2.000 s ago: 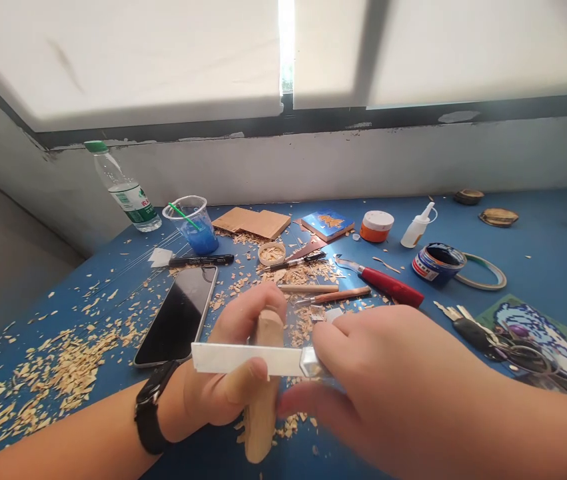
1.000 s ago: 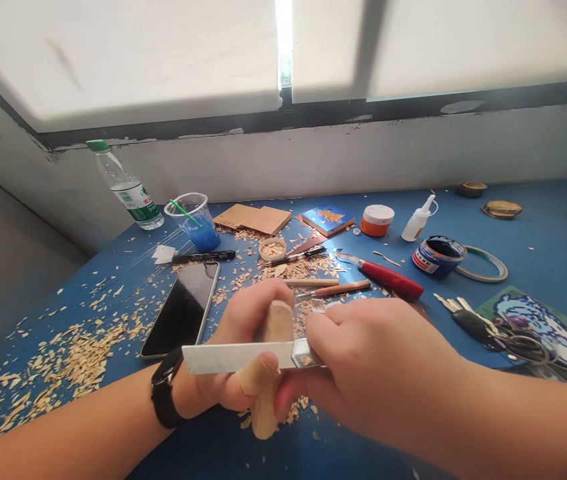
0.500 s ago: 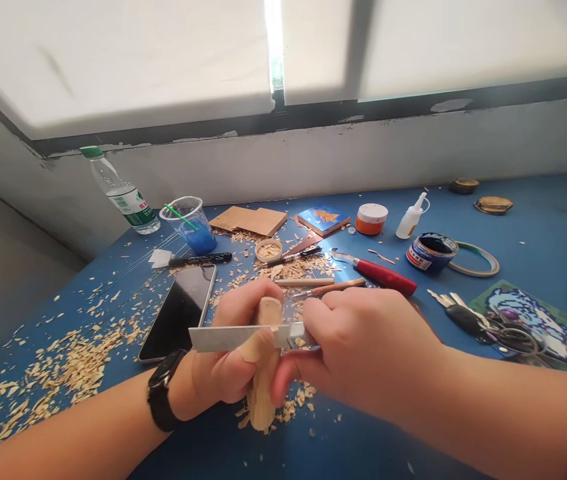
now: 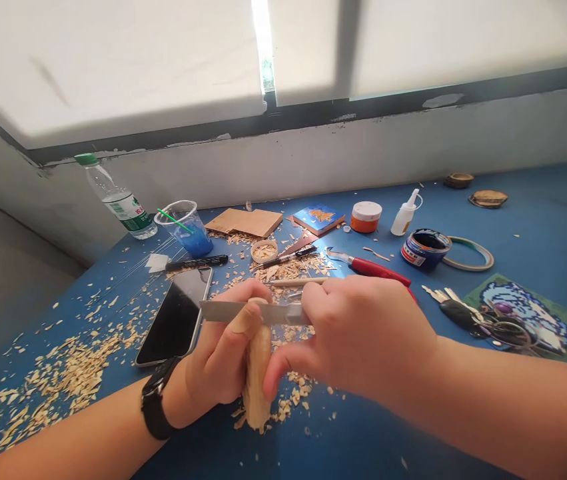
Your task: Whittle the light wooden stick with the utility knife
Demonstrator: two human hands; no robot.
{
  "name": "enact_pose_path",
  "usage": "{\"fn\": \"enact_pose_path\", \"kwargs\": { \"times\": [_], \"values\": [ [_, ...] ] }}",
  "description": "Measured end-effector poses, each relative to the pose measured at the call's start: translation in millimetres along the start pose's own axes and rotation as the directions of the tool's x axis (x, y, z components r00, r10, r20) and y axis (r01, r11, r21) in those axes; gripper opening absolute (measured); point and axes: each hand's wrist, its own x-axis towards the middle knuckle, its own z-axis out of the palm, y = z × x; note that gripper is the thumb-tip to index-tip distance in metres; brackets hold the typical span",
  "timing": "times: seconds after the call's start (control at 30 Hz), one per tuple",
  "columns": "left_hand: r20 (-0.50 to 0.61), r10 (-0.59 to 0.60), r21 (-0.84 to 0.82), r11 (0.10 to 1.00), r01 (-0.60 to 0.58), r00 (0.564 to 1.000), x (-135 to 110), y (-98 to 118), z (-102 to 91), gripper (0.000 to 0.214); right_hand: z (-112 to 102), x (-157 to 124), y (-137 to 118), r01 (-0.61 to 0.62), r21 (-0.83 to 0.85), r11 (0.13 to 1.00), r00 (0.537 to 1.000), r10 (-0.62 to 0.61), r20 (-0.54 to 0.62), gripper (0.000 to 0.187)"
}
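Note:
My left hand (image 4: 220, 353) is wrapped round a pale wooden stick (image 4: 257, 380) that stands upright, its lower end on the blue table (image 4: 538, 220). A black watch sits on that wrist. My right hand (image 4: 358, 340) grips a utility knife whose long silver blade (image 4: 243, 311) lies level across the top of the stick, pointing left. The left thumb presses against the blade's back. Wood shavings (image 4: 288, 400) lie round the stick's base.
A phone (image 4: 176, 317) lies just left of my hands. Behind are a red-handled knife (image 4: 376, 269), a black pen (image 4: 193, 263), a cup with blue liquid (image 4: 187, 227), wood blocks (image 4: 246, 221), a water bottle (image 4: 118, 197), an orange jar (image 4: 366, 217), a glue bottle (image 4: 404, 213), a paint tin (image 4: 426, 249), tape (image 4: 468, 253), keys (image 4: 468, 310).
The blade has slid up the stick from its middle to near its top. Both hands have drifted slightly away from me; the view has tilted down a little.

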Motion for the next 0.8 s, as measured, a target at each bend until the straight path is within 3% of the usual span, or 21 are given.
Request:
{"fn": "enact_pose_path", "kwargs": {
  "times": [0.17,0.3,0.53,0.8],
  "values": [
    [0.062,-0.079,-0.135,0.987,0.086,0.995,-0.1,-5.3,1.0,0.051,-3.9,5.6,2.4,0.026,0.057,0.998,0.995,-0.031,0.095,0.078],
    [0.132,-0.055,-0.251,0.964,0.087,0.99,2.8,-6.5,-1.3,0.057,-12.7,4.7,-3.4,0.078,0.13,0.988,0.978,-0.101,0.182,0.068],
    [0.124,-0.036,-0.392,0.916,0.082,0.992,-1.6,-4.9,3.5,0.058,-22.5,2.0,-6.7,0.103,0.198,0.975,0.951,-0.155,0.269,0.062],
    [0.247,-0.089,-0.289,0.944,0.161,0.965,1.7,2.5,-5.0,0.054,-20.1,3.1,-0.7,0.162,0.192,0.968,0.921,-0.218,0.322,0.024]
  ]
}}
